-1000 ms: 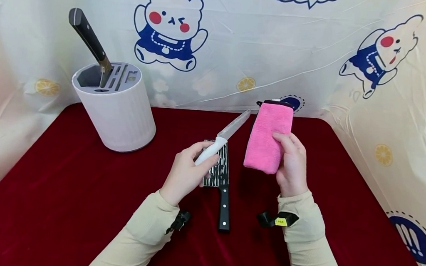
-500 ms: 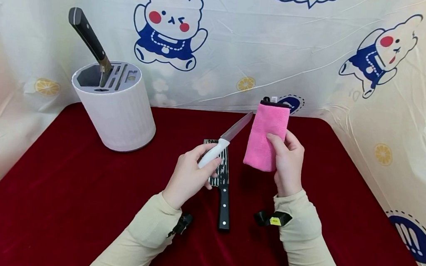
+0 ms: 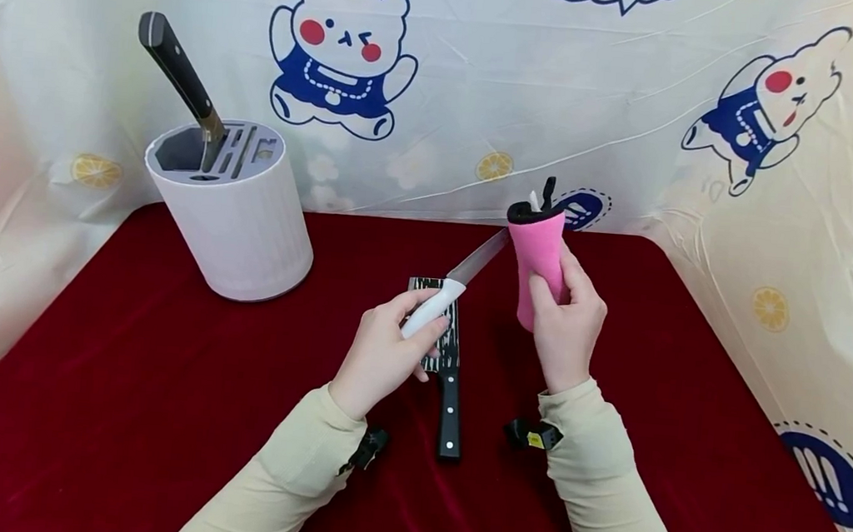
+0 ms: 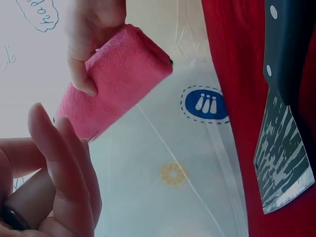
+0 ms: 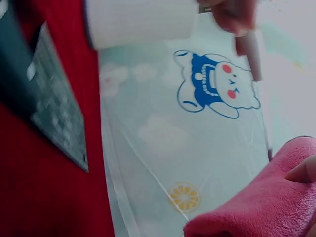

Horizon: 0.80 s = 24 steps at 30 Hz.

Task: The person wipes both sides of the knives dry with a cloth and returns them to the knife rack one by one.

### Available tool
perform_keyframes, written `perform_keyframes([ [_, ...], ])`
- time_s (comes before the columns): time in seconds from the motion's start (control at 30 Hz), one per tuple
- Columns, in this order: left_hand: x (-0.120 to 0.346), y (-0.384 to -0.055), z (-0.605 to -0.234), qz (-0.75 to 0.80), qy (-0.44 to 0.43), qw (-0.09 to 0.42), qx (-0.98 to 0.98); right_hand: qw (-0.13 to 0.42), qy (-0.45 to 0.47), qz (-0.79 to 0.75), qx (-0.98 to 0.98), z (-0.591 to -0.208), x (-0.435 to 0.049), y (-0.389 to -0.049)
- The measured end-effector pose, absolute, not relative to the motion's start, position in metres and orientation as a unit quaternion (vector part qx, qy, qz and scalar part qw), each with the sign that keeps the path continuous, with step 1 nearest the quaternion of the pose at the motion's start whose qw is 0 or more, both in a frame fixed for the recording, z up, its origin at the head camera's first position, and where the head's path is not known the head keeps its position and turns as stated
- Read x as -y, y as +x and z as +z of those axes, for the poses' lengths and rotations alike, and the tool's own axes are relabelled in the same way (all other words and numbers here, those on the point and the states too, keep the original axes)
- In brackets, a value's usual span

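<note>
My left hand (image 3: 388, 348) grips the white handle of a kitchen knife (image 3: 478, 257), its blade slanting up to the right. The right hand (image 3: 572, 326) holds a folded pink cloth (image 3: 536, 245) with a dark edge, thumb on its near face. The blade's tip meets the cloth's left side in the head view; whether they touch I cannot tell. Under the left hand, a cleaver (image 3: 449, 414) lies flat on the table, black handle toward me. Its patterned blade is partly hidden by that hand in the head view, but shows in the left wrist view.
A white round knife block (image 3: 236, 238) stands at the back left of the dark red tabletop (image 3: 122, 401). One black-handled knife (image 3: 179, 67) leans in its wide opening. Behind the table hangs a printed curtain (image 3: 456, 76).
My right hand has moved slightly left and turned the cloth, so its dark top edge now shows as a curled opening. The left hand with the knife has shifted a little right.
</note>
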<state>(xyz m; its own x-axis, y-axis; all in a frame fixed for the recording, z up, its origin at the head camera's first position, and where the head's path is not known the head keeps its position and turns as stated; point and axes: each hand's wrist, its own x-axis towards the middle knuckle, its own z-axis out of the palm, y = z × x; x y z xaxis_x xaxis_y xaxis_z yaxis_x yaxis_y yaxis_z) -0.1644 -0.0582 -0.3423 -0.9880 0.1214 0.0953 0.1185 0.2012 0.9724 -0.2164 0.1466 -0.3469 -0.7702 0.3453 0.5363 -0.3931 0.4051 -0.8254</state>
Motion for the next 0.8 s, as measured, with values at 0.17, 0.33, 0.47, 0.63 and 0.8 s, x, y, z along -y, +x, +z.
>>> perform_keyframes([
  [0.17,0.057,-0.163,-0.343,0.635,0.088,0.001,-0.767,0.412,0.052,0.442,0.795,-0.352,-0.140,-0.217],
  [0.33,0.056,-0.162,-0.344,0.636,0.089,0.001,-0.767,0.431,0.073,0.370,0.820,-0.357,-0.134,-0.216],
  [0.47,0.057,-0.162,-0.343,0.627,0.087,-0.007,-0.774,0.425,0.094,0.321,0.841,-0.358,-0.130,-0.214],
  [0.63,0.057,-0.161,-0.342,0.615,0.081,-0.019,-0.784,0.414,0.108,0.294,0.855,-0.361,-0.127,-0.212],
  [0.8,0.057,-0.161,-0.341,0.610,0.081,-0.025,-0.788,0.417,0.118,0.280,0.857,-0.361,-0.126,-0.211],
])
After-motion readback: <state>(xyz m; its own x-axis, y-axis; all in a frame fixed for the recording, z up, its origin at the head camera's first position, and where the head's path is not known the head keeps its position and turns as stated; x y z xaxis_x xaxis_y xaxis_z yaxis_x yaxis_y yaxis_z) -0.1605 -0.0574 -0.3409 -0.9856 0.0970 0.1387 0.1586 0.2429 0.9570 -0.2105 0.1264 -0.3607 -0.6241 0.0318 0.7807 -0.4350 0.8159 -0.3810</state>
